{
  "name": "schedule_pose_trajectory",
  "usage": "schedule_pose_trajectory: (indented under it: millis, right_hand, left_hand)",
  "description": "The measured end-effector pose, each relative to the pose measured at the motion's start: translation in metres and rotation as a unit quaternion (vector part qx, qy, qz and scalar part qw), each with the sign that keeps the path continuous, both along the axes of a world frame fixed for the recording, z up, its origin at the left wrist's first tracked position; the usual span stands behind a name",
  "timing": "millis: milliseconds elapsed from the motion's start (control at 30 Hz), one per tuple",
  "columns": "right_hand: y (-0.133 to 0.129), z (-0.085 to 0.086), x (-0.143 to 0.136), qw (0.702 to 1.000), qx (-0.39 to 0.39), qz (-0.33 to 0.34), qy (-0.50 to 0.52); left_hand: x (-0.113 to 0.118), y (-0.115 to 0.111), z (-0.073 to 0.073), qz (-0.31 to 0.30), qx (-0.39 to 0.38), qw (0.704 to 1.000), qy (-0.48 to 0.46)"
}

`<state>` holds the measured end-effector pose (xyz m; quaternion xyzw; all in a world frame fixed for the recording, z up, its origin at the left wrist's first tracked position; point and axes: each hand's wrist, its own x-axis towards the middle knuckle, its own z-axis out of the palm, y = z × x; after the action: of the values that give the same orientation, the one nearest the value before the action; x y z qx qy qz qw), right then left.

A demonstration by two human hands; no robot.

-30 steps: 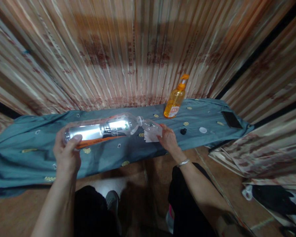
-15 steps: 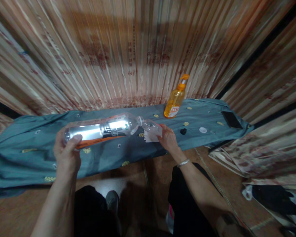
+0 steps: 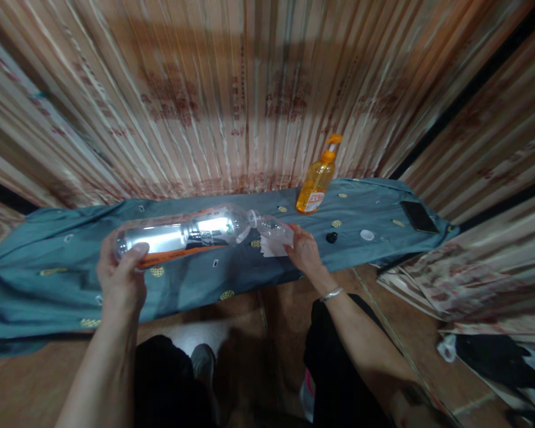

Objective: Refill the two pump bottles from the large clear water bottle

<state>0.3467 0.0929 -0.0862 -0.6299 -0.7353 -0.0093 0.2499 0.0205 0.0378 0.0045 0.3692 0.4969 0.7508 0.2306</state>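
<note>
My left hand (image 3: 122, 276) is closed round the base of a large clear plastic bottle (image 3: 182, 235) with an orange and silvery label. The bottle lies on its side in the air above the cloth, its neck pointing right. In my right hand (image 3: 304, 248) is a smaller clear plastic bottle (image 3: 270, 224), its mouth against the large bottle's mouth. A piece of white paper or tissue (image 3: 274, 246) hangs below the small bottle, beside my right fingers. Whether any liquid passes between the bottles I cannot tell.
A pump bottle (image 3: 314, 184) of orange-yellow liquid stands at the back of the teal cloth (image 3: 182, 297). Right of my right hand lie a small black cap (image 3: 331, 237), a white disc (image 3: 367, 235) and a dark phone (image 3: 418, 216). Striped curtains (image 3: 249, 107) hang behind.
</note>
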Motion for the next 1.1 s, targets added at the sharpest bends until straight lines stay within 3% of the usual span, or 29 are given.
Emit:
schedule_pose_trajectory:
  millis: [1100]
  right_hand:
    - [-0.0001, -0.0003, 0.0004, 1.0, 0.001, 0.004, 0.007]
  left_hand:
    - [-0.0033, 0.0027, -0.0024, 0.002, 0.008, 1.0, -0.021]
